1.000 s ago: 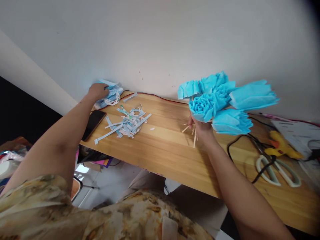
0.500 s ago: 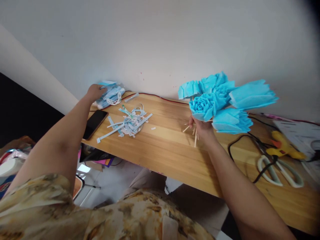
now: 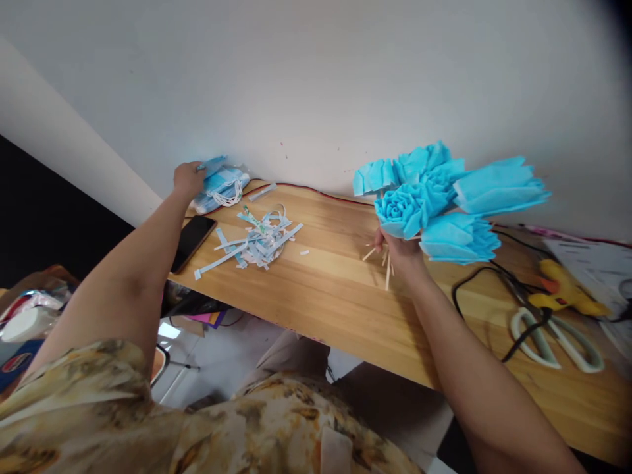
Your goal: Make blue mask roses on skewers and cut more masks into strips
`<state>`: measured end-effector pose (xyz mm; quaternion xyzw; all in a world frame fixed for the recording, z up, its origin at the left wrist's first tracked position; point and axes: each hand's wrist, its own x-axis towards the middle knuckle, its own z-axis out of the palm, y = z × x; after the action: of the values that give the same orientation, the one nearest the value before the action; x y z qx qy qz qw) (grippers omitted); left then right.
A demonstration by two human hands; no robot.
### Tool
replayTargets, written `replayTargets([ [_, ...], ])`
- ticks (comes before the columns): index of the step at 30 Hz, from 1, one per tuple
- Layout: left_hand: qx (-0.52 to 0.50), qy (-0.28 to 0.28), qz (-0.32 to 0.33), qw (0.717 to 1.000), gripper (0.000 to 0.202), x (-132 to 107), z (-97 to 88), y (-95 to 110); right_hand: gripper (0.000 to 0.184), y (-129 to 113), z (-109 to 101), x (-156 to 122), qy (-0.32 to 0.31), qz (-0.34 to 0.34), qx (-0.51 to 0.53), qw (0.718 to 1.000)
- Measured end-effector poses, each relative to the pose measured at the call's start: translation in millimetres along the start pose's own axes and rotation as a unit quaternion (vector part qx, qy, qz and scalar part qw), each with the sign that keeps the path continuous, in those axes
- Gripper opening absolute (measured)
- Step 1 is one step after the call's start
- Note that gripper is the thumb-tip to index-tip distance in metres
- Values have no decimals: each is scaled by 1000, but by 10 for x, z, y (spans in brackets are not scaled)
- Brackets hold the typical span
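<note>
Several bright blue handmade flowers (image 3: 402, 207) on thin wooden sticks are bunched in my right hand (image 3: 402, 253). Its fingers wrap round the sticks, whose ends poke out below; the flower heads partly cover the hand. At the far left of the table, my left hand (image 3: 189, 178) grips the edge of a light blue face mask (image 3: 214, 164). Under it lies a pile of folded masks (image 3: 224, 185) with white ear loops, in clear plastic. The fingertips of that hand are partly hidden.
Cut mask strips (image 3: 261, 240) lie heaped on the wooden table (image 3: 316, 289). A black phone (image 3: 194, 242) rests at the left edge. On the right are white-handled scissors (image 3: 557, 342), a yellow glue gun (image 3: 563, 289) with a black cable, and papers (image 3: 582, 257).
My left hand has raised the edge of one mask slightly from the pile. My right hand stays in place with the flowers.
</note>
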<state>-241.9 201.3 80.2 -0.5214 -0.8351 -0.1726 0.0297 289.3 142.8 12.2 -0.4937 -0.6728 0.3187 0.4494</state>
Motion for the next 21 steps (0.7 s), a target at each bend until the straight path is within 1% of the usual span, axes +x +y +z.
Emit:
replayTargets([
  [4,12,66,-19,998,54,-37,-120,8,49,-29,-11,-5,-4,7,-12,1000],
  [6,16,83,-16,996,56,-95,-150,-6,48,-58,-18,0,-1,7,-25,1000],
  [8,19,80,2,997,57,-188,-119,-25,47,-89,-23,7,-5,-2,-36,999],
  [11,24,51,42,998,56,-358,11,-58,47,-124,-23,9,-5,-26,-38,999],
  [14,24,26,64,997,55,-466,121,-93,50,-148,-16,-9,5,-19,-31,999],
  [17,14,19,54,998,55,-447,123,-107,51,-179,-14,-36,-7,-13,-31,999],
  [19,4,26,31,999,54,-373,70,-90,51,-198,-12,-47,-14,-24,-30,999],
  [21,-10,44,-1,999,54,-273,-12,-56,51,-200,-3,-48,-5,-25,-27,999],
])
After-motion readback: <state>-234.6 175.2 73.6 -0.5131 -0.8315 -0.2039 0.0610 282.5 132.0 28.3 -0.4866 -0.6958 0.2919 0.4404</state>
